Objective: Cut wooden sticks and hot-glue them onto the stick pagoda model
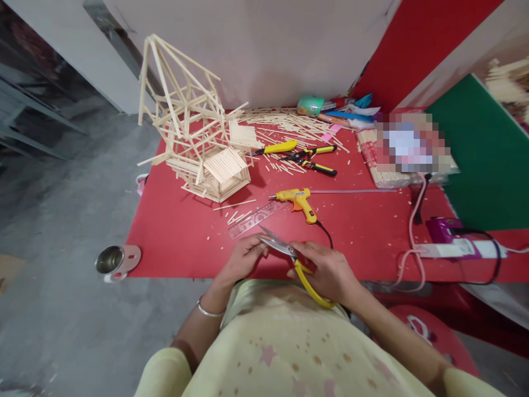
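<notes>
Head view: nearest, over a pale yellow shirt (285,342), the right hand (326,270) has its fingers bent around the yellow-handled scissors (292,252), gripping them near the pivot, with the handles slanting down toward the shirt and the blades slightly parted. The left hand (243,256) is at the blade tips, its fingers curled in and the thumb close to them; whether they pinch anything I cannot tell. Both hands are at the near edge of the red table (165,231), with a mug (124,259) at its left corner. Just beyond the blades lies a clear ruler (252,219), with a yellow glue gun (295,197) beside its far end and a few short sticks near it. Farther off, at the left, stands a tall stick framework (223,165); to its right lie a yellow cutter (281,147) and yellow-and-black pliers (308,159). By the wall, loose sticks (285,118) spread in a heap beside a green container (309,105), while a green board (479,160) leans at the right.
</notes>
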Available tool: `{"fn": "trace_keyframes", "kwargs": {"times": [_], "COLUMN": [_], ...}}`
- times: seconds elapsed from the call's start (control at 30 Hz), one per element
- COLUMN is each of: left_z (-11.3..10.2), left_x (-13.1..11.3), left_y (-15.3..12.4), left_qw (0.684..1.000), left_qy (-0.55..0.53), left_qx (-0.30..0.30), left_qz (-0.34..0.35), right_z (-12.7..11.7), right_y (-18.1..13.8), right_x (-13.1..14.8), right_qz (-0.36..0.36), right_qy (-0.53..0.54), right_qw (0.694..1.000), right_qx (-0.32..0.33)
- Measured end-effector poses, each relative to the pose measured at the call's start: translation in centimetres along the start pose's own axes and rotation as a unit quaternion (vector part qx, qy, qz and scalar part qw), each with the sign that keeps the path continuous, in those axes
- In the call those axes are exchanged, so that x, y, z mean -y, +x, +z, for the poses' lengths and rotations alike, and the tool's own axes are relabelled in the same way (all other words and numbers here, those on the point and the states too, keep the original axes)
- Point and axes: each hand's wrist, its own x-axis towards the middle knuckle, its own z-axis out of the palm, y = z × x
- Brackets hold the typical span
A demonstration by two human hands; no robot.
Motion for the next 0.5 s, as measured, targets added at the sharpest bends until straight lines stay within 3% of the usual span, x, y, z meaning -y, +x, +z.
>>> {"fn": "trace_keyframes", "kwargs": {"times": [0.13, 0.37, 0.5], "left_z": [-0.2, -0.2, -0.5], "left_x": [0.4, -0.1, -1.0], "left_y": [0.0, 0.3, 0.3], "left_qw": [1.0, 1.0, 0.999], "left_qy": [0.002, 0.012, -0.008], "left_qx": [0.019, -0.003, -0.017], "left_qz": [-0.003, 0.014, -0.037], "right_z": [-0.1, -0.2, 1.1], "right_y": [0.0, 0.1, 1.0], "right_x": [-0.1, -0.3, -0.9], "right_qz": [0.003, -0.003, 0.068], "right_qy": [0.031, -0.014, -0.1], "right_qw": [0.999, 1.0, 0.993], "right_qx": [0.012, 0.006, -0.016]}}
